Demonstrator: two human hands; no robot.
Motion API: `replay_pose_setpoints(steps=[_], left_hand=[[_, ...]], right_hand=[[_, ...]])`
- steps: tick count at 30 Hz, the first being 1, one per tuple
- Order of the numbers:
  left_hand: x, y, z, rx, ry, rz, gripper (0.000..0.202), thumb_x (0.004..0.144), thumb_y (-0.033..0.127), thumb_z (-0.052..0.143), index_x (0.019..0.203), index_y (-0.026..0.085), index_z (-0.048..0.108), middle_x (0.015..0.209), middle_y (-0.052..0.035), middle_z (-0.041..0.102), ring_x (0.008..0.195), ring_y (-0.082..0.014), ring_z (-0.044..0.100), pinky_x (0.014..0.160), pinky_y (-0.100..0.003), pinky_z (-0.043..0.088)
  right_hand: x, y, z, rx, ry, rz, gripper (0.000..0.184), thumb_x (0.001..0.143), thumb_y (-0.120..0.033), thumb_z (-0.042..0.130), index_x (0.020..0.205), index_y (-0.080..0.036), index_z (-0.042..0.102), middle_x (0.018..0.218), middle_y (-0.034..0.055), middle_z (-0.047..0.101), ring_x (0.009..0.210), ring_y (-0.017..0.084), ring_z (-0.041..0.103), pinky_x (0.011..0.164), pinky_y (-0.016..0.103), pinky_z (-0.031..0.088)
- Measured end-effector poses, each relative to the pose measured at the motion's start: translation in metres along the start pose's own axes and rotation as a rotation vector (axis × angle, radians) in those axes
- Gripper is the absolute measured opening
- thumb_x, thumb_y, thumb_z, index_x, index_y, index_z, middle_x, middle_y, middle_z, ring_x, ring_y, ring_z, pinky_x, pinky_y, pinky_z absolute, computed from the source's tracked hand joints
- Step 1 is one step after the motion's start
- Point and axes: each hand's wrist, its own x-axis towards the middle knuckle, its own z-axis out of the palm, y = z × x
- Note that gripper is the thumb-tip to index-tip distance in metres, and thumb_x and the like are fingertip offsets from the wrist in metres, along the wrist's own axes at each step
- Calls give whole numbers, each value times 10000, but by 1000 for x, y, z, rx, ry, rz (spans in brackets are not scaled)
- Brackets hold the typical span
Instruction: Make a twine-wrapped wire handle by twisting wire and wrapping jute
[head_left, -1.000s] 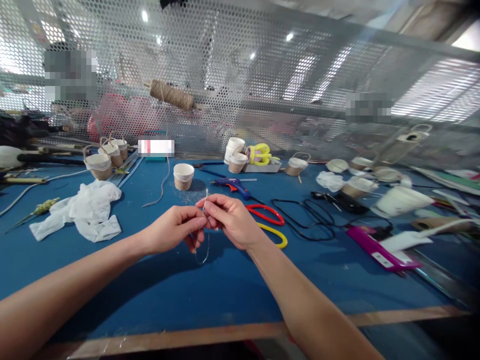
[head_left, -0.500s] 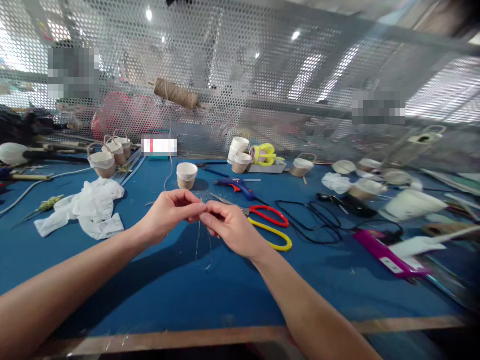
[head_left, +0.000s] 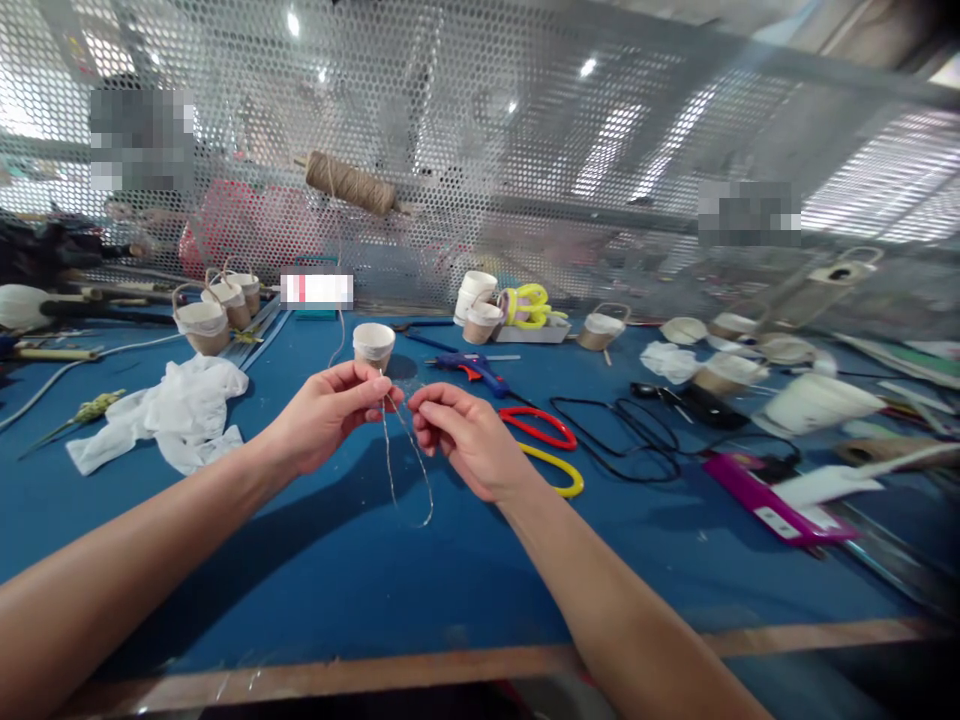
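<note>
My left hand [head_left: 330, 412] and my right hand [head_left: 463, 440] are held close together above the blue table [head_left: 420, 590]. Each pinches one end of a thin silvery wire [head_left: 409, 470], which hangs down between them in a narrow loop. The fingertips of the two hands are a little apart. A small paper cup [head_left: 373, 346] stands just behind my left hand. Scissors with a red and a yellow handle [head_left: 546, 450] lie on the table to the right of my right hand.
A crumpled white cloth [head_left: 176, 412] lies at the left, small handled cups [head_left: 201, 325] behind it. A blue glue gun [head_left: 472, 368], black cable [head_left: 622, 430], a purple tool [head_left: 772, 500] and more cups sit at the right. A perforated metal screen [head_left: 525, 180] with a twine spool [head_left: 349, 185] backs the table.
My hands have risen slightly and drawn a little apart. The wire, earlier bunched between the touching fingertips, now hangs as an open loop between them.
</note>
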Motion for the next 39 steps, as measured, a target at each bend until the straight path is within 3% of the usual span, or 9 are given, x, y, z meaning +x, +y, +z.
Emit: replay_pose_setpoints(steps=[4,9,14,18,28,35,39], left_hand=[[2,-3,-1,-1,44,-3,141,676,214,661,651,132,550,689,-18,651,607,-75,547,578,-200,396],[1,-10,4,105,196,125,135,688,211,638,655,130,536,654,0,620,575,-64,517,573,-204,387],[-2,-17,11,245,218,230,123,705,215,610,661,137,526,638,14,595,582,-74,517,612,-226,415],[-3,-15,12,319,198,279,108,717,215,595,671,138,533,638,9,596,590,-84,527,613,-236,431],[-2,-14,10,256,168,248,127,708,230,610,668,138,532,624,2,603,557,-83,521,582,-240,422],[3,-14,3,108,101,76,154,680,242,654,695,121,559,627,-5,605,530,-68,508,559,-228,408],[3,-15,1,96,31,-34,171,650,242,685,709,104,603,629,-16,602,548,-78,525,565,-236,413]], right_hand=[[-1,-2,2,-79,-4,-27,192,710,-309,585,826,-169,524,730,2,562,666,107,545,581,248,425],[-9,4,14,-609,103,-138,419,622,-362,693,939,-147,524,872,87,630,807,190,593,713,330,456],[-15,11,21,-978,131,-310,106,782,-244,543,840,-166,586,783,66,677,711,183,632,646,288,454],[-17,10,20,-1059,140,-379,122,812,-194,483,799,-169,601,696,40,678,602,155,619,561,244,422],[-20,5,18,-866,57,-310,154,824,-214,468,747,-168,593,680,28,678,616,143,628,594,240,448],[-13,3,17,-397,-70,3,158,781,-274,542,693,-148,576,635,22,654,581,124,624,605,261,496],[-9,4,13,-214,-92,83,157,751,-292,590,721,-138,592,623,13,656,566,119,627,622,281,497]])
